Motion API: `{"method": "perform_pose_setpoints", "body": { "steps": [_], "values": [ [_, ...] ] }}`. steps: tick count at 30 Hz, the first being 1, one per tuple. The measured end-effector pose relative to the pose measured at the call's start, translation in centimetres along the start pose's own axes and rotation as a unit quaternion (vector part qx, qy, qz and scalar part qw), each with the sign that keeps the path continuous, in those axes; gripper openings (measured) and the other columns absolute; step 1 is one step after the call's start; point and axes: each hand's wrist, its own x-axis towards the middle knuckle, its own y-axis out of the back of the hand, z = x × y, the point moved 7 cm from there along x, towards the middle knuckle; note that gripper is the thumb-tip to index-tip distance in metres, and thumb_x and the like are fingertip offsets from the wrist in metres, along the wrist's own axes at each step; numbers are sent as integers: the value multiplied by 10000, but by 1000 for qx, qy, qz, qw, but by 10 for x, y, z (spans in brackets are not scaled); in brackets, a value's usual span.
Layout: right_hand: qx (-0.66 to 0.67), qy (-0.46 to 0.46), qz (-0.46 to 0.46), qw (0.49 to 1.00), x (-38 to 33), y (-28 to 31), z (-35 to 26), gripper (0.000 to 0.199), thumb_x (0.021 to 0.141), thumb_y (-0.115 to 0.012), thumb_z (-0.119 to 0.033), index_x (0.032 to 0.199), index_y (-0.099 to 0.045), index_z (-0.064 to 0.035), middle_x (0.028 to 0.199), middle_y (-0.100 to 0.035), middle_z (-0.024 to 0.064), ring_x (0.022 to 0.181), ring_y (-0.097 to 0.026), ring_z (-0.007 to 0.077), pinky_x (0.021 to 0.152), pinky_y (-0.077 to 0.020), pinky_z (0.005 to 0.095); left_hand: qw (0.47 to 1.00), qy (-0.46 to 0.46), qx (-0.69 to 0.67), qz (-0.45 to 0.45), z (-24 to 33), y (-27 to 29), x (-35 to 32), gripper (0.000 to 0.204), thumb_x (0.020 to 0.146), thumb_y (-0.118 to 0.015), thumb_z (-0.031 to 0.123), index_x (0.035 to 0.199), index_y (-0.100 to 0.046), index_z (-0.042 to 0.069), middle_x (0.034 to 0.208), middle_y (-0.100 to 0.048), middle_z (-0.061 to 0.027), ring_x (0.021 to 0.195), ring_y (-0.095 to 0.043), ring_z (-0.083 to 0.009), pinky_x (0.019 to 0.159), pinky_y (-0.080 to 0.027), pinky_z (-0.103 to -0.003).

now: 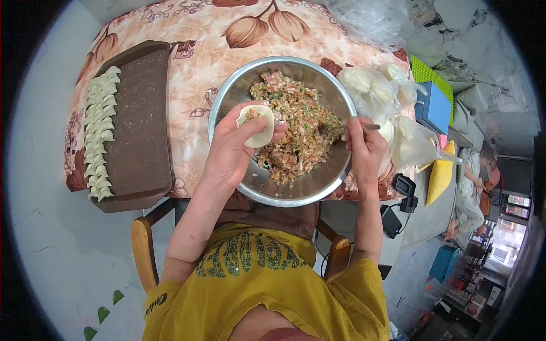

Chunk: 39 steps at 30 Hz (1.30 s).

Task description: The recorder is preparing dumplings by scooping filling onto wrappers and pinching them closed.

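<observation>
A dumpling wrapper [263, 135] with a little filling on it lies in my left hand [232, 145], the thumb bent over the wrapper and the fingers beneath. This hand is above the left part of a large steel bowl [228, 91]. Chopped meat and vegetable filling [296, 122] covers much of the bowl's inside. At the bowl's right rim, my right hand [365, 145] is closed on a thin metal utensil [372, 127]. Its working end reaches toward the filling, and its kind cannot be made out. To the left, pleated dumplings [101, 133] stand in a row along a brown tray [139, 113].
Clear plastic bags of pale dough [369, 91] lie right of the bowl on the flower-patterned tablecloth [196, 34]. Past them are a blue box [435, 108] and a yellow cushion-like thing [441, 173]. A wooden chair [145, 250] surrounds me. Another person [472, 187] sits far right.
</observation>
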Motion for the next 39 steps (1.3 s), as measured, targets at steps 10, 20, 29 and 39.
{"method": "perform_pose_setpoints", "body": {
  "steps": [10,20,29,39],
  "values": [
    [-119,-108,-179,971,-30,-10,-33,331,985,-682,-248,855,-693,56,645,-602,82,610,-551,109,559,-439,300,1000,3,-16,18,2,2,-1,262,1024,-590,145,1230,-574,-16,1138,-672,-169,1049,-718,-332,898,-612,-391],
    [-40,72,-168,982,-12,-97,-76,310,932,-746,-287,910,-663,10,771,-633,100,628,-599,165,597,-497,322,998,-54,-14,36,9,7,-1,285,1038,-553,185,1252,-580,-1,1180,-670,-109,1073,-688,-227,924,-588,-375],
    [-60,98,-154,981,7,-113,-91,375,925,-719,-331,1072,-628,2,957,-607,156,720,-619,246,679,-521,387,983,-81,-163,23,19,6,6,370,1054,-469,240,1329,-532,2,1292,-644,-156,1219,-630,-280,1060,-493,-422],
    [-148,208,-205,945,21,-136,-109,256,897,-686,-256,888,-677,0,936,-599,158,931,-613,323,808,-496,448,982,-148,-116,21,32,0,3,395,1070,-431,248,1365,-523,2,1331,-622,-125,1227,-618,-248,1086,-471,-397]
  ]
}}
